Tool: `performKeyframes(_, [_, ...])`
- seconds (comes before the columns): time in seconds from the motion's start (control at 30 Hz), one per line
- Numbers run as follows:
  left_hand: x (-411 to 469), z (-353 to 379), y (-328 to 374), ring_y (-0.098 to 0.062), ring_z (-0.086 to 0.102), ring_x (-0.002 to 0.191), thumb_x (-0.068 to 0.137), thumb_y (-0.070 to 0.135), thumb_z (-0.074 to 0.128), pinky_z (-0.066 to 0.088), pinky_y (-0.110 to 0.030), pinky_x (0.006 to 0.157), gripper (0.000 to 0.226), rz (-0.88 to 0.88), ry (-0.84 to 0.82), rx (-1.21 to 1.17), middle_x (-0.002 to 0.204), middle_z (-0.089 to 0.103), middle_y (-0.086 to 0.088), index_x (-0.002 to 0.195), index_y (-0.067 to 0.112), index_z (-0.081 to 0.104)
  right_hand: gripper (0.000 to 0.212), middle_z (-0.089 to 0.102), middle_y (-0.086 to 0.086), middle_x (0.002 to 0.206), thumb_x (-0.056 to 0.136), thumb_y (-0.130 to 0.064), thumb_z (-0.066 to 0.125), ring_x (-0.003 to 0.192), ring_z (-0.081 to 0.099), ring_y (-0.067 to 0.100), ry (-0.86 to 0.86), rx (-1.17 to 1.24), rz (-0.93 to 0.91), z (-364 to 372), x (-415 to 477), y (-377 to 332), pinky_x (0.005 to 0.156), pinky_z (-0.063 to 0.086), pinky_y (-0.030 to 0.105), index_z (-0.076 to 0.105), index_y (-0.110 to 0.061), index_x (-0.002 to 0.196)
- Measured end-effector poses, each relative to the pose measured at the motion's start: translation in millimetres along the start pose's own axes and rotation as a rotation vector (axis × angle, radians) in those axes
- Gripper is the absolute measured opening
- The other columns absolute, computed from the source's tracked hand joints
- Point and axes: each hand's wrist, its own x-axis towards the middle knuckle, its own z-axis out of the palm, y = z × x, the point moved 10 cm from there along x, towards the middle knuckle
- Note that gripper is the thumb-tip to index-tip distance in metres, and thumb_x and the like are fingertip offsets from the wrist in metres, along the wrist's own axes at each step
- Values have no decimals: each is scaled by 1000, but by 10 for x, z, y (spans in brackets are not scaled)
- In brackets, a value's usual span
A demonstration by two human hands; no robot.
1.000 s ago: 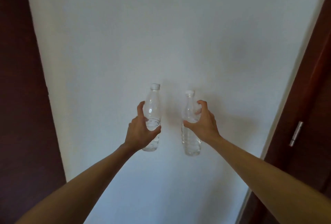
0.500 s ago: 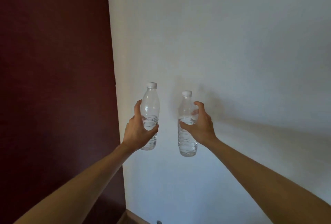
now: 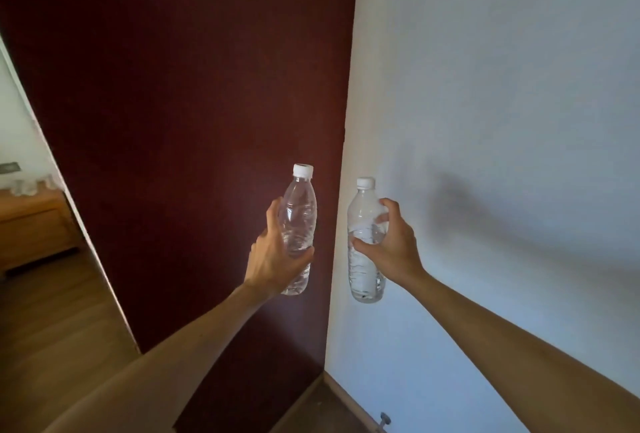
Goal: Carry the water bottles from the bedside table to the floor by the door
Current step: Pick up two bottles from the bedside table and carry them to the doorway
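Observation:
Two clear plastic water bottles with white caps are held upright in the air in front of me. My left hand (image 3: 273,256) grips the left bottle (image 3: 298,221) around its lower half, in front of a dark red door (image 3: 190,120). My right hand (image 3: 391,245) grips the right bottle (image 3: 363,259) around its middle, in front of the white wall (image 3: 502,103). The bottles are a hand's width apart and do not touch. Each holds some water.
The dark red door stands open against the white wall. A door stopper (image 3: 383,420) sits at the skirting at the bottom. Wooden floor (image 3: 52,321) and a wooden cabinet (image 3: 31,224) show through the gap at left.
The view has swung to the left: the door now fills the middle, and the floor and cabinet have come into sight at left. Both hands keep their hold on the bottles.

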Motion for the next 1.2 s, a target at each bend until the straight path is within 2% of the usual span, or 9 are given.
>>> performKeyframes(0.07, [4, -168, -216, -32, 68, 77, 71, 37, 74, 57, -47, 71, 95, -27, 21, 4, 105, 68, -10, 143, 32, 13, 81, 58, -6, 113, 68, -37, 84, 97, 61, 19, -22, 15, -20, 255, 30, -132, 88, 52, 41, 35, -27, 133])
performKeyframes(0.2, [-14, -465, -543, -31, 68, 81, 72, 36, 76, 57, -44, 72, 95, -47, 62, 38, 108, 67, -7, 143, 29, 14, 75, 55, -13, 105, 69, -28, 85, 92, 60, 15, -55, 57, -55, 683, 48, -408, 81, 48, 33, 40, -24, 129])
performKeyframes(0.4, [-114, -806, -972, -28, 69, 79, 71, 41, 75, 58, -48, 73, 95, -84, 78, 32, 108, 67, -4, 143, 30, 14, 75, 59, -17, 103, 65, -33, 86, 90, 61, 9, -100, 85, -71, 1262, 0, -693, 83, 52, 38, 40, -29, 123])
performKeyframes(0.5, [-166, -953, -1120, -28, 70, 80, 71, 35, 76, 58, -48, 73, 94, -87, 92, 46, 107, 68, -3, 143, 29, 15, 76, 60, -16, 103, 63, -34, 86, 90, 63, 12, -132, 84, -86, 1519, -26, -810, 84, 53, 41, 40, -29, 123])
performKeyframes(0.7, [-268, -1229, -1481, -30, 69, 83, 69, 39, 74, 56, -51, 78, 97, -148, 126, 64, 108, 68, -3, 143, 33, 13, 76, 61, -15, 102, 63, -32, 87, 90, 62, 11, -184, 104, -116, 1952, -51, -1007, 85, 52, 39, 41, -26, 123])
performKeyframes(1.0, [-436, -1285, -1770, -23, 69, 84, 68, 44, 73, 56, -48, 78, 99, -195, 142, 48, 107, 68, 2, 144, 37, 10, 79, 67, -7, 109, 62, -36, 87, 98, 64, 14, -287, 124, -143, 2436, -105, -1056, 87, 52, 39, 40, -27, 125])
performKeyframes(1.2, [-522, -1161, -1793, -16, 68, 86, 72, 34, 78, 56, -43, 80, 98, -217, 178, 47, 107, 67, 4, 145, 29, 13, 80, 64, -7, 108, 63, -37, 87, 97, 62, 15, -359, 135, -176, 2593, -77, -963, 86, 51, 39, 39, -27, 127])
